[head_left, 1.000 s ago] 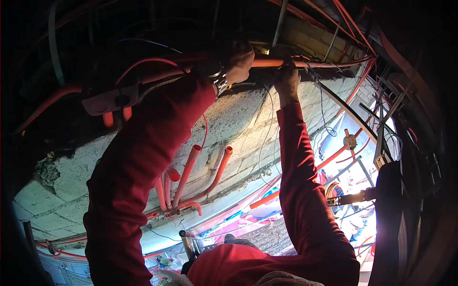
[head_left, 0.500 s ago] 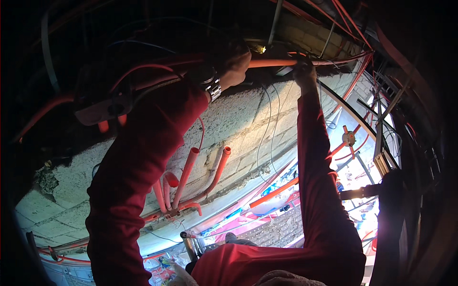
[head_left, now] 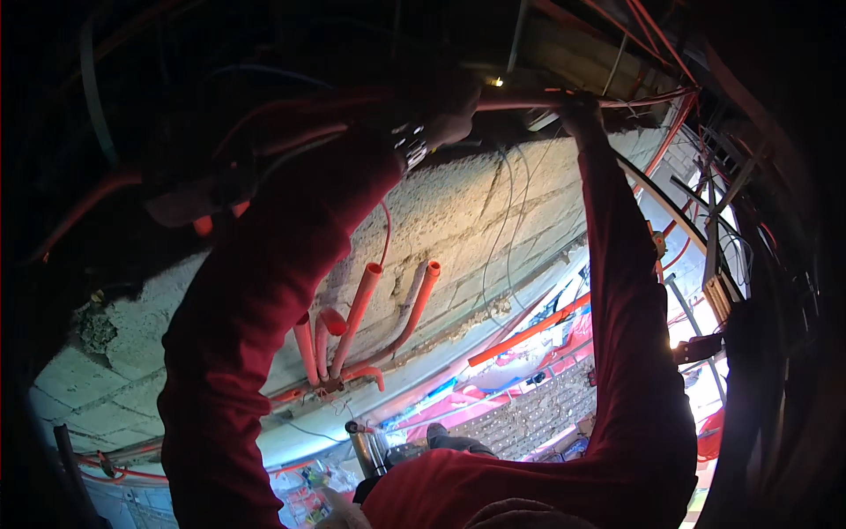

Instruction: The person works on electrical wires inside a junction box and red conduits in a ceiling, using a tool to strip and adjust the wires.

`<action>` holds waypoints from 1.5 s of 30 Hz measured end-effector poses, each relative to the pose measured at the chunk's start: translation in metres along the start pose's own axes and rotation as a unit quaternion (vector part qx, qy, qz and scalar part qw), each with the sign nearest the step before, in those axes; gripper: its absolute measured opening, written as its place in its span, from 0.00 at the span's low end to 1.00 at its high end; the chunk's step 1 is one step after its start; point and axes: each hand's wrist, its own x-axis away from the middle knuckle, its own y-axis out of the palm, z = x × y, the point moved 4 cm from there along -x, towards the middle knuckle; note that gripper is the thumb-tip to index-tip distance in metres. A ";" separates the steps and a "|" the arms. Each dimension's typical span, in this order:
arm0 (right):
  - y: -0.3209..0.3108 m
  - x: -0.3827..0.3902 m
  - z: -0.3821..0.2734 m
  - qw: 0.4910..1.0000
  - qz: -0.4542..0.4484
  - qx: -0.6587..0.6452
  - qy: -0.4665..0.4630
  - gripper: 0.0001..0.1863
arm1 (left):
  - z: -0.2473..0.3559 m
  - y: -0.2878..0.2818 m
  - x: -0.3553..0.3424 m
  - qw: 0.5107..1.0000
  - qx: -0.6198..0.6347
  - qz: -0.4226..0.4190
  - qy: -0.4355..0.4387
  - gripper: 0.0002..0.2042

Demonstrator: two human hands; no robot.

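Both my arms, in red sleeves, reach up to an orange conduit pipe [head_left: 520,100] that runs across under the dark ceiling. My left hand [head_left: 452,122], with a metal watch [head_left: 411,144] at the wrist, is closed around the pipe; deep shadow hides most of its fingers. Further right, my right hand [head_left: 582,116] is closed on the same pipe, its fingers also dark. A short stretch of pipe shows between the two hands. Just above it, a small bright light [head_left: 499,82] glows. Thin wires hang below the pipe in front of the block wall [head_left: 467,207].
Several orange pipe stubs [head_left: 359,309] stick up from a junction on the wall. A loose orange pipe [head_left: 520,342] slants at lower centre. On the left hangs a dark box-like fitting [head_left: 198,198]. Metal struts and cables [head_left: 709,216] crowd the right. Clutter lies on the floor far below.
The view has shifted, so wall and pipes sit slightly further right. Both hands have moved a little right in the picture and stay on the pipe, which is now more dimly lit.
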 end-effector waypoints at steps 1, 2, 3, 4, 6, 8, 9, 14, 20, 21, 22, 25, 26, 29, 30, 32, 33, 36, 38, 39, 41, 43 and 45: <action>-0.007 -0.004 -0.008 0.999 -0.021 0.038 -0.003 0.28 | 0.000 -0.002 0.004 1.000 -0.006 0.016 -0.011 0.12; -0.016 -0.006 -0.013 0.999 -0.022 -0.009 0.042 0.23 | -0.002 -0.003 0.003 1.000 -0.007 0.025 -0.016 0.12; -0.022 -0.015 -0.024 0.998 -0.022 -0.029 0.058 0.23 | -0.009 -0.003 0.007 0.999 -0.014 0.029 -0.026 0.12; -0.025 -0.002 -0.009 0.997 -0.041 -0.009 0.064 0.22 | -0.003 0.007 -0.003 0.999 0.023 -0.004 -0.022 0.12; -0.024 -0.006 -0.006 0.996 -0.056 0.000 0.068 0.21 | -0.006 0.005 -0.006 0.998 0.038 -0.033 -0.027 0.13; -0.020 0.001 0.008 0.993 -0.083 0.014 0.079 0.21 | 0.001 0.001 -0.008 0.999 0.037 -0.027 -0.008 0.15; -0.018 0.004 0.016 0.991 -0.103 0.027 0.080 0.21 | 0.002 0.004 -0.011 0.999 0.038 -0.019 -0.003 0.15; -0.009 -0.025 -0.006 0.965 -0.226 0.102 0.088 0.24 | -0.005 -0.013 0.001 1.000 0.013 -0.013 0.006 0.12; -0.015 0.015 0.048 0.981 -0.108 0.151 -0.047 0.23 | 0.011 -0.018 -0.014 0.988 0.108 -0.107 -0.005 0.16; -0.009 -0.016 0.017 0.989 -0.078 0.114 -0.043 0.21 | -0.008 -0.032 -0.006 0.992 0.073 -0.104 -0.025 0.16; -0.004 -0.013 0.024 0.996 -0.047 0.080 -0.003 0.20 | -0.008 -0.033 -0.004 0.993 0.067 -0.096 -0.027 0.16; 0.008 -0.010 0.039 0.997 -0.051 0.049 0.038 0.18 | -0.008 -0.031 -0.005 0.995 0.052 -0.085 -0.020 0.15; 0.013 -0.010 0.035 0.994 -0.082 0.050 0.042 0.17 | -0.011 -0.029 -0.004 0.995 0.046 -0.085 -0.022 0.15; 0.015 -0.005 0.032 0.997 -0.059 -0.013 0.044 0.30 | -0.005 -0.031 -0.006 0.997 0.039 -0.070 -0.017 0.15; 0.010 -0.013 0.042 0.997 -0.042 -0.042 0.046 0.37 | -0.005 -0.035 -0.009 0.997 0.035 -0.062 -0.017 0.15; 0.007 -0.015 0.033 0.999 -0.046 0.004 0.003 0.26 | -0.010 -0.031 -0.008 0.998 0.024 -0.063 -0.017 0.15; 0.005 -0.011 0.029 0.999 -0.038 0.027 -0.019 0.22 | -0.010 -0.028 -0.008 0.998 0.022 -0.064 -0.016 0.14; -0.001 -0.016 0.012 0.995 -0.019 0.074 -0.067 0.16 | -0.014 -0.025 -0.007 0.997 0.015 -0.067 -0.023 0.14; 0.000 -0.017 0.018 0.980 -0.055 0.148 -0.125 0.17 | -0.013 -0.024 -0.007 0.998 0.013 -0.060 -0.024 0.14; 0.000 -0.014 0.019 0.979 -0.061 0.150 -0.125 0.17 | -0.013 -0.024 -0.008 0.998 0.012 -0.057 -0.023 0.14; 0.003 -0.008 0.028 0.983 -0.062 0.152 -0.088 0.18 | -0.010 -0.021 -0.007 0.998 0.014 -0.056 -0.021 0.14; 0.008 -0.008 0.036 0.994 -0.093 0.057 0.017 0.19 | -0.011 -0.023 -0.010 0.998 0.012 -0.051 -0.020 0.14; 0.012 -0.012 0.042 0.985 -0.117 -0.042 0.121 0.20 | -0.009 -0.023 -0.010 0.998 0.011 -0.051 -0.019 0.13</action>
